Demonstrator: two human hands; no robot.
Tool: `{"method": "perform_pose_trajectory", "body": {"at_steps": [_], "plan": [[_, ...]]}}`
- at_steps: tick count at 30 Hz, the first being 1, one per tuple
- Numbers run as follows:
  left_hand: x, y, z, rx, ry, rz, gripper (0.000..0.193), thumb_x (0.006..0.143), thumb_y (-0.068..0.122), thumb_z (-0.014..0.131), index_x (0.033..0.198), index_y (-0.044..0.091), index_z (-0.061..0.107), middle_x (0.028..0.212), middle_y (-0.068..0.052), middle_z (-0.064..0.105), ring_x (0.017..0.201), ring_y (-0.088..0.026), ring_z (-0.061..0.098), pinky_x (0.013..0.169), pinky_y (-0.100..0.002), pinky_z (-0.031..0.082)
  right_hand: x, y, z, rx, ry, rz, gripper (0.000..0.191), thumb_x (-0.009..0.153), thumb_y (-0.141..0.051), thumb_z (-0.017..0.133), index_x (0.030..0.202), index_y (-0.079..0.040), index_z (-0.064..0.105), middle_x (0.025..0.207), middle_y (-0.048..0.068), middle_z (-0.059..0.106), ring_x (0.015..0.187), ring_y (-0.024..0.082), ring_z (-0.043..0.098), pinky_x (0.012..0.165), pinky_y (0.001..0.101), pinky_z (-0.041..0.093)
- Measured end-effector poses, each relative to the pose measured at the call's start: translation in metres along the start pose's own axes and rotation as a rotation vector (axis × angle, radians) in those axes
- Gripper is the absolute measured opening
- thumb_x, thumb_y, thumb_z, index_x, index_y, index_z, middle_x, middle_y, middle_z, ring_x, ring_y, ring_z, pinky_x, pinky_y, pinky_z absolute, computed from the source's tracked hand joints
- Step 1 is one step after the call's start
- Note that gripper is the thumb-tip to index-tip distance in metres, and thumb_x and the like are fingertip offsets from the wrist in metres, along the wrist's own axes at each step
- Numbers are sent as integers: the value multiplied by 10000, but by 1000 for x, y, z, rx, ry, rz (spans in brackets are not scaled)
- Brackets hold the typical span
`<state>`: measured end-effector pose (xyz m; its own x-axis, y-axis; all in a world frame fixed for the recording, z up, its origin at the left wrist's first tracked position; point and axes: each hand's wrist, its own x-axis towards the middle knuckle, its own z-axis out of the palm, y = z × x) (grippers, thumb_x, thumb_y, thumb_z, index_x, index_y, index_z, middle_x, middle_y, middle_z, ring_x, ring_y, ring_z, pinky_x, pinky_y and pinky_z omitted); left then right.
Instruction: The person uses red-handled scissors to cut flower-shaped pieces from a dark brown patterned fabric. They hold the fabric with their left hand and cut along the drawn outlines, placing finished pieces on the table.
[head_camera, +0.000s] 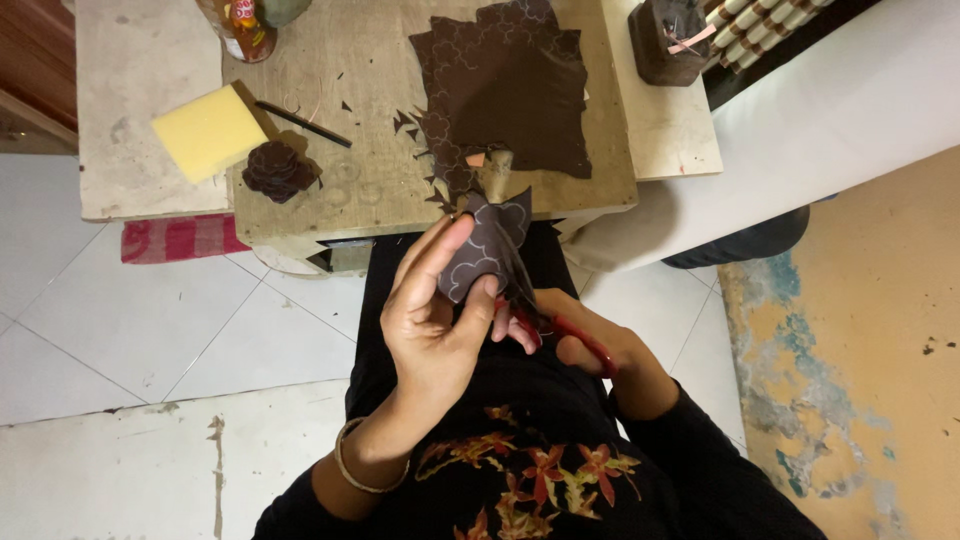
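1. Far left at 10 o'clock: pale slab (130, 150) beside the wooden board (380, 150). Yellow sponge block (208, 131) lies across the seam between them.
2. Just right of the sponge, lower: finished dark fabric flower (278, 170) on the board. Thin dark stick (303, 124) lies diagonally above it.
3. At 11 o'clock, top edge: a jar (243, 25), cut off by the frame.
4. Below the slab: red checked cloth (178, 238) on the white floor tiles (130, 330).
5. Left hand (432, 315), centre frame: fingers partly curled, thumb and fingertips pinching a small dark fabric piece (487, 250) with pale scalloped lines. Piece held upright off the board, at 12 o'clock from the palm. Bangle (362, 470) on that wrist.
6. At 12 o'clock on the board: larger dark fabric sheet (515, 90), same scalloped pattern, flat, with small offcuts (420, 150) scattered along its left edge.
7. Right hand (580, 345), at 3 o'clock from the left hand: closed around red-handled scissors (565, 330). Blades meet the lower right edge of the held piece; blade opening not visible.
8. At 1 o'clock: dark container (668, 38) on a second pale slab (670, 130).
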<state>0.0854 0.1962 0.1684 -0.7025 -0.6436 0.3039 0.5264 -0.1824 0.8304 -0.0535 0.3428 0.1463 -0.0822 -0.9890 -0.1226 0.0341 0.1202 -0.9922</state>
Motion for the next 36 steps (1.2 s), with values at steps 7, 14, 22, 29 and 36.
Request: {"method": "perform_pose_trajectory", "body": {"at_steps": [7,14,22,29,36], "plan": [[1,-3,2,44,36,25,533,962,-243,585,1457,-55,522,1544,-148,462,993,-145,675,647,-255,622,1,0,-4,-73,14,6,1078,679,-1026,507,1054,-24,632,802,-2,518,749,116,518,670,260,394],[2,-8,-1,125,42,55,548,957,-225,623,1466,-43,532,1539,-133,492,1233,-145,628,959,-241,597,2,6,-4,-127,46,14,1059,626,-1072,433,916,-64,573,804,-13,533,696,95,533,602,245,416],[2,-5,-3,155,20,53,560,944,-213,649,1466,-39,541,1526,-132,520,1345,-162,580,1060,-248,555,6,8,-7,-133,73,38,1087,550,-1092,438,877,-62,553,794,-15,524,660,89,531,565,238,414],[4,-5,-3,140,16,68,551,952,-200,658,1466,-41,540,1526,-127,521,1390,-178,557,1142,-270,514,7,6,-10,-159,88,14,1098,573,-1081,443,898,-40,572,759,-8,523,627,89,510,535,244,383],[6,-1,-6,115,-6,20,559,948,-186,665,1470,-27,538,1511,-118,531,1341,-175,592,1112,-277,543,6,1,-12,-203,105,112,1134,501,-1109,392,873,-54,575,667,-47,499,558,64,487,473,233,352]]}}
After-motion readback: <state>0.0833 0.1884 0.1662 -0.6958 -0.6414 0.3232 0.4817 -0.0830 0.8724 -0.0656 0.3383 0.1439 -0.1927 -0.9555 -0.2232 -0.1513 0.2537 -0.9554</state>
